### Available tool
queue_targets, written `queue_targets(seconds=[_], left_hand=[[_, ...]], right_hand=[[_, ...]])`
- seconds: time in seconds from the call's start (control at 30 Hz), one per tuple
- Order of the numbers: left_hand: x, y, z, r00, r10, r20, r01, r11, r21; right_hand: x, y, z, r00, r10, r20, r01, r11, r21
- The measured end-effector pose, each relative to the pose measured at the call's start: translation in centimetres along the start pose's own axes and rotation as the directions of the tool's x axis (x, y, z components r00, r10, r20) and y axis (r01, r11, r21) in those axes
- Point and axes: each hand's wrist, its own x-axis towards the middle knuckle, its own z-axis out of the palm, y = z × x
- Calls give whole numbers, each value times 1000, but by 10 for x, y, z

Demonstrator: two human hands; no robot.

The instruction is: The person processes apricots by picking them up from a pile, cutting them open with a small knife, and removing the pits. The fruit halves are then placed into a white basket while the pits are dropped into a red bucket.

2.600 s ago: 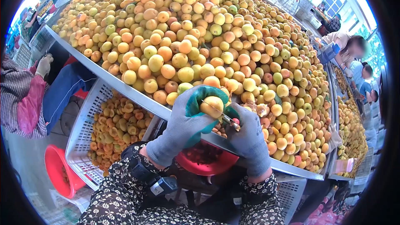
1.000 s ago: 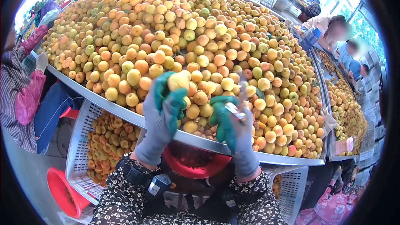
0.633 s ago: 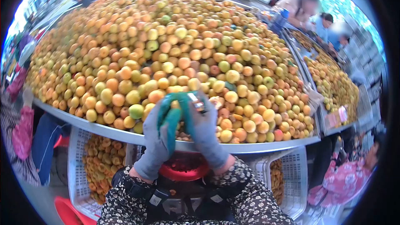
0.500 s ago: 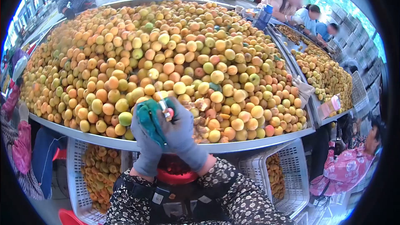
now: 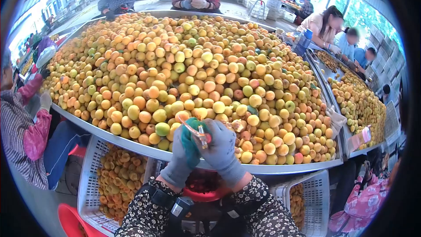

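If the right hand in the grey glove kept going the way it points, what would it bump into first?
Probably the heap of yellow-orange apricots on the metal table. The right hand points up and away over the table's near edge, though depth is hard to judge.

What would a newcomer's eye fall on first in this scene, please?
A huge heap of apricots fills the metal table. In front of it, the left hand and right hand, both gloved, meet around a small knife. White crates of cut fruit stand below.
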Motion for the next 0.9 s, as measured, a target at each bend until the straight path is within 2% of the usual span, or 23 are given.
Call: queue_targets(seconds=[0.03, 0.13, 0.17, 0.2, 0.23, 0.27, 0.3, 0.33, 0.37, 0.4, 0.47, 0.5, 0.53, 0.6, 0.63, 0.67, 0.73, 0.77, 0.8, 0.83, 0.87, 0.9], left_hand=[[1, 0, -4, 999, -49, 21, 50, 999, -14], [2, 1, -5, 997, -73, 3, 73, 996, 45], [0, 8, -13, 988, 54, 143, -94, 952, 291], [3, 2, -26, 830, 336, 446, -550, 626, 552], [2, -7, -32, 928, 208, 309, -345, 791, 505], [4, -14, -32, 980, 62, 188, -135, 904, 406], [5, -9, -30, 985, 57, 163, -119, 908, 402], [6, -2, -24, 989, 96, 113, -140, 858, 494], [6, 2, -18, 988, 139, 73, -156, 802, 577], [5, 2, -17, 988, 140, 66, -153, 812, 563], [5, 4, -16, 973, 229, 24, -212, 852, 479], [4, -2, -18, 941, 336, 35, -300, 783, 545], [3, -8, -21, 939, 342, 26, -301, 785, 542], [2, -14, -21, 779, 610, 145, -456, 392, 799], [1, -15, -21, 835, 547, 68, -403, 522, 752], [1, -12, -22, 834, 549, 64, -401, 522, 752], [1, -6, -22, 776, 598, 198, -446, 300, 843], [0, -3, -19, 775, 601, 196, -446, 300, 843], [-1, 1, -15, 842, 528, 110, -408, 491, 770], [-3, 4, -11, 901, 431, 41, -346, 660, 667], [-4, 5, -7, 902, 430, 43, -347, 660, 666], [-5, 6, -1, 922, 387, -29, -280, 714, 642]], right_hand=[[-1, 3, 3, 1000, -6, 3, 6, 1000, -6], [1, 2, 3, 999, -19, 26, 20, 999, -46], [2, 4, 4, 999, -50, 19, 51, 998, -48], [3, 9, 4, 994, -78, 73, 83, 994, -75], [2, 10, 6, 996, -71, 55, 73, 997, -40], [3, 11, 9, 997, -70, 29, 71, 997, -12], [1, 15, 12, 1000, -21, -15, 23, 991, 132], [-1, 21, 16, 998, 34, -60, -17, 964, 265], [-3, 28, 20, 977, 208, -51, -152, 841, 519], [-5, 31, 20, 978, 204, -41, -156, 849, 505], [-3, 32, 22, 972, 192, -132, -94, 842, 531], [-7, 37, 22, 973, 214, -84, -133, 821, 556], [-9, 36, 22, 976, 207, -75, -131, 822, 554], [-11, 28, 23, 954, 296, -57, -218, 809, 545], [-11, 32, 30, 961, 226, -159, -113, 847, 520], [-6, 24, 25, 962, 224, -155, -114, 846, 520], [6, 1, 7, 914, 393, 96, -379, 750, 542], [-4, 19, 25, 969, 94, -227, -48, 979, 199], [-5, 16, 28, 970, 91, -227, -46, 979, 199], [-7, 12, 30, 933, 290, -215, -156, 861, 484], [-7, 10, 29, 871, 470, -145, -230, 650, 725], [-5, 10, 28, 882, 449, -142, -262, 719, 644]])
